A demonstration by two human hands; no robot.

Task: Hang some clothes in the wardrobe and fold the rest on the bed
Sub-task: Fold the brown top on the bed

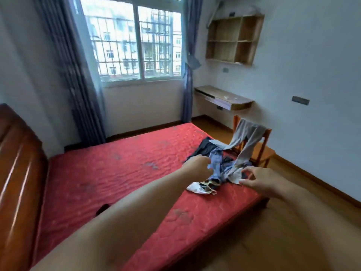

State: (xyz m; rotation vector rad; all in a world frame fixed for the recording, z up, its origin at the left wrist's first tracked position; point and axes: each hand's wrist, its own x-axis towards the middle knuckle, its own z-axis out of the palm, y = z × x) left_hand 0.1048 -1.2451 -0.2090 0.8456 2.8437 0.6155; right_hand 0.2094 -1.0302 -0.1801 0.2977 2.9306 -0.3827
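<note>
A pile of clothes lies near the right edge of the bed's red mattress (117,173). It holds a blue shirt (216,163), a dark garment (205,147), a white piece (195,187) and a patterned piece (209,183). A grey garment (246,139) hangs from a wooden chair (263,151) down onto the pile. My left hand (197,165) grips the left side of the blue shirt with curled fingers. My right hand (257,178) is at the grey garment's lower hem with its fingers spread, the thumb tip touching the cloth. No wardrobe is in view.
A dark wooden headboard (17,173) stands at the left. The chair is close to the bed's right side on the wooden floor (293,231). A wall desk (224,98), a shelf unit (234,40), a window and blue curtains (82,85) lie beyond.
</note>
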